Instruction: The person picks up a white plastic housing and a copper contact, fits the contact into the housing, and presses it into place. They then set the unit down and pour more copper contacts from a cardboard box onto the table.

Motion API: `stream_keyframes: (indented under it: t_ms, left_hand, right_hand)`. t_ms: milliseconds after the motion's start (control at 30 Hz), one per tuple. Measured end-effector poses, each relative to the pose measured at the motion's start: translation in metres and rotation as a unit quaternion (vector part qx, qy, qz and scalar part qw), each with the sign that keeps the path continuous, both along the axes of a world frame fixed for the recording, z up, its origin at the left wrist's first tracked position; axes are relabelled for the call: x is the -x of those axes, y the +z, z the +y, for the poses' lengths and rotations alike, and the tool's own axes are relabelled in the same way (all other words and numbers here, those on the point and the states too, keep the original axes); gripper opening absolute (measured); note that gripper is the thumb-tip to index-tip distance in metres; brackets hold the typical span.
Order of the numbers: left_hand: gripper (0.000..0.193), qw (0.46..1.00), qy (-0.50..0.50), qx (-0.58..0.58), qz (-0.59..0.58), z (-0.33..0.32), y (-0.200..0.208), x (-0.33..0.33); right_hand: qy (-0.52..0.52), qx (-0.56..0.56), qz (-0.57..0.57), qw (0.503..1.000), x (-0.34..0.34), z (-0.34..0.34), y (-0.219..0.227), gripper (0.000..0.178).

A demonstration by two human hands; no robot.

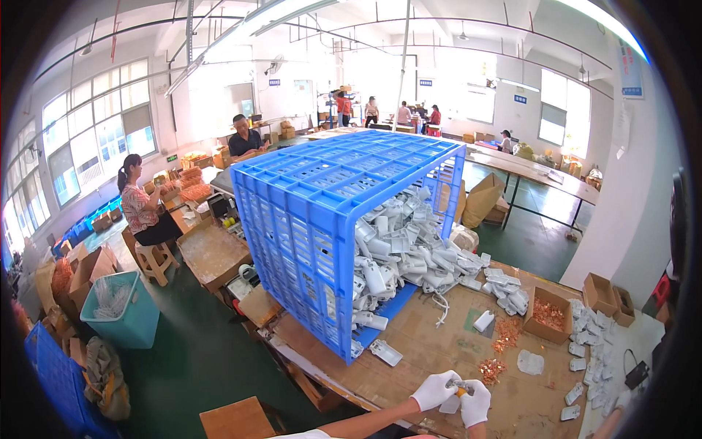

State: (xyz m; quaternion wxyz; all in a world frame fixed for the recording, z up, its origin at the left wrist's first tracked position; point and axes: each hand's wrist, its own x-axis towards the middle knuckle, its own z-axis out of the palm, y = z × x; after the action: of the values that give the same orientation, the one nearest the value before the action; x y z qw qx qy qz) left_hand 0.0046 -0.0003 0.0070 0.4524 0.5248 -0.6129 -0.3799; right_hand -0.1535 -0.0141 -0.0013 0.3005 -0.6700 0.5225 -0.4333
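Observation:
My left hand (436, 391), in a white glove, is closed with its fingertips together at the table's front edge. My right hand (475, 402), gloved too, meets it, its fingers pinched. Between them is a small white plastic casing (450, 404), partly hidden, with a bit of yellow-orange (461, 392) at the fingertips; its kind is too small to tell. Just beyond the hands lies a small pile of copper-coloured metal parts (491, 370). A large blue plastic crate (292, 197) lies on its side, with white plastic casings (395, 245) spilling from its open side onto the table.
A cardboard box (545, 334) of copper-coloured parts and a clear plastic piece (530, 362) sit right of the hands. More casings (585, 329) cover the table's right side. A wooden stool (235, 419) stands at lower left. Several people work farther back, one seated (140, 205) at left.

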Motion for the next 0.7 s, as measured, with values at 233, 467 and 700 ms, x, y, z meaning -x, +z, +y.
stream_keyframes:
  t_ms: [233, 467, 700]
  left_hand:
    - [0.012, 0.999, -0.021, -0.011, 0.038, -0.002, -0.016, -0.005]
    - [0.009, 0.999, 0.01, -0.018, 0.049, 0.019, -0.04, 0.002]
    - [0.009, 0.905, -0.049, 0.252, -0.339, -0.018, -0.01, -0.029]
  right_hand:
    - [0.03, -0.004, 0.008, 0.999, 0.001, 0.017, -0.008, 0.034]
    - [-0.014, 0.042, 0.126, 0.991, -0.023, 0.059, 0.009, 0.032]
    - [-0.068, -0.056, 0.19, 0.978, -0.051, 0.026, -0.014, 0.068]
